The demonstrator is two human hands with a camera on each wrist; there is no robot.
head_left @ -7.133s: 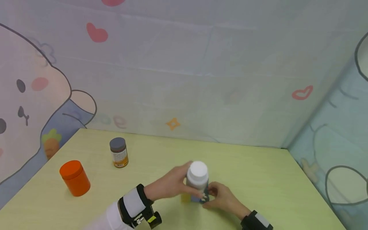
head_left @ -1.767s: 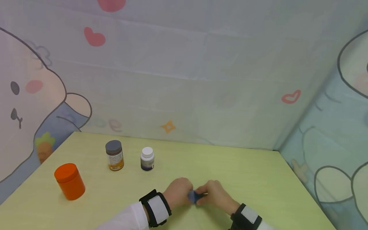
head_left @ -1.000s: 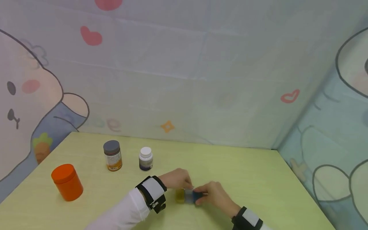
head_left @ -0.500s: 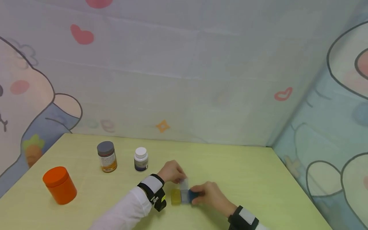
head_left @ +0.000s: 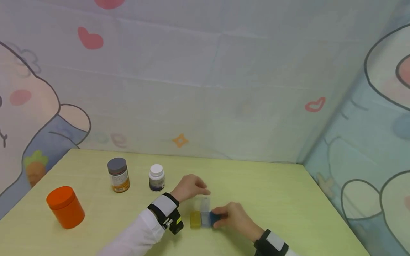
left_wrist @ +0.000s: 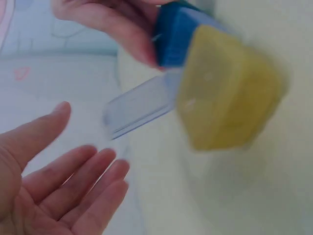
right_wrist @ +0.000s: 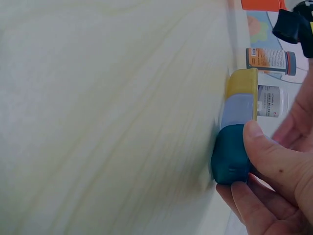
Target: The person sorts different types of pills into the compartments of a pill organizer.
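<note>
Left hand (head_left: pixel 189 187) has lifted off the pill box (head_left: pixel 205 217), fingers now spread, hovering just behind it. Right hand (head_left: pixel 233 217) pinches its blue end; middle lid stands open.

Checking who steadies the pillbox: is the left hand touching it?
Apart. The left wrist view shows the left hand open, a gap short of the pillbox.
</note>
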